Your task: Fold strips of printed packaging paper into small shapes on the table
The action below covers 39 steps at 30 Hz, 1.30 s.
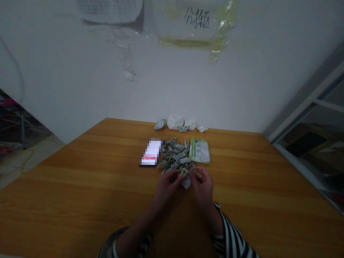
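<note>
Between my two hands is a small green and white packet (185, 172), pinched at its edges over the table. My left hand (168, 184) closes thumb and fingers on its left side. On the other side, my right hand (202, 184) has its fingertips curled against the packet's right edge. Just beyond them lies a loose pile of similar small printed packets (176, 156). Another packet (186, 182) shows below my fingertips, partly covered by the hands; whether it joins the held one I cannot tell.
Left of the pile lies a phone (151, 152) with a lit screen. To the right is a flat green and white printed pouch (199, 150). Crumpled white tissues (175, 123) and a crumpled wrapper (160, 124) sit along the wooden table's (80, 172) back edge, against the wall.
</note>
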{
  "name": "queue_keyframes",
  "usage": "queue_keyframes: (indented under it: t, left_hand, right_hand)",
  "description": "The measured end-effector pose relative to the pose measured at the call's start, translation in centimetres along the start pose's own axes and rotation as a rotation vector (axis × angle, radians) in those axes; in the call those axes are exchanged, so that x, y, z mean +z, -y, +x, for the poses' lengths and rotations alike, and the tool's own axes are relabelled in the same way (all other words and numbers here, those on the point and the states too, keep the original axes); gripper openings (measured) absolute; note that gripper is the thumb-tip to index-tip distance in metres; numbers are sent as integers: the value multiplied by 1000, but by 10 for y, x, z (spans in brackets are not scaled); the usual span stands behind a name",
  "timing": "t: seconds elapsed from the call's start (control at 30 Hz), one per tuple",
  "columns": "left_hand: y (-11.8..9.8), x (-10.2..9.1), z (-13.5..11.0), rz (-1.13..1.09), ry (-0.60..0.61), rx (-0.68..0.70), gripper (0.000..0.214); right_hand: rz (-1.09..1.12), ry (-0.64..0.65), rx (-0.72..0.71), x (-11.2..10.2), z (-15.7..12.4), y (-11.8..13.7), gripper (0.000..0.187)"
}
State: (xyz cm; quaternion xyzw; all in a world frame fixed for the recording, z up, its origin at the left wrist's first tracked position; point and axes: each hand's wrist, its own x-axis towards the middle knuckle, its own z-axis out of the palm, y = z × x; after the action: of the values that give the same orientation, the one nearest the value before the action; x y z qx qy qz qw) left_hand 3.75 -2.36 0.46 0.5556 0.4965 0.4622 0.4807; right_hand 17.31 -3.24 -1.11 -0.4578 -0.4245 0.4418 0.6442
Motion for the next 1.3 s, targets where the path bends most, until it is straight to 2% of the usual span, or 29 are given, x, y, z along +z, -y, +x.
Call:
queue_keyframes:
  t: [0.17, 0.3, 0.57, 0.8, 0.97, 1.13, 1.3]
  left_hand:
    - [3, -3, 1, 62, -47, 26, 37]
    - [1, -5, 0, 19, -43, 33, 40]
    - [3, -11, 1, -106, 2, -81, 57]
    - [0, -9, 1, 64, 109, -32, 49]
    - [-3, -8, -1, 80, 73, 9, 46]
    - [-1, -8, -1, 113, 13, 47, 47]
    - [1, -9, -1, 162, -2, 80, 45]
  right_hand:
    - [-71, 146, 8, 4, -6, -1, 18]
    - [-32, 242, 68, 2, -4, -3, 26]
    - [112, 152, 69, -9, 7, -1, 32]
    - [107, 168, 45, -8, 5, 0, 28]
    - [103, 171, 72, -6, 6, 3, 33]
    - [160, 122, 87, -6, 7, 6, 44]
    - [139, 179, 59, -2, 3, 8, 42]
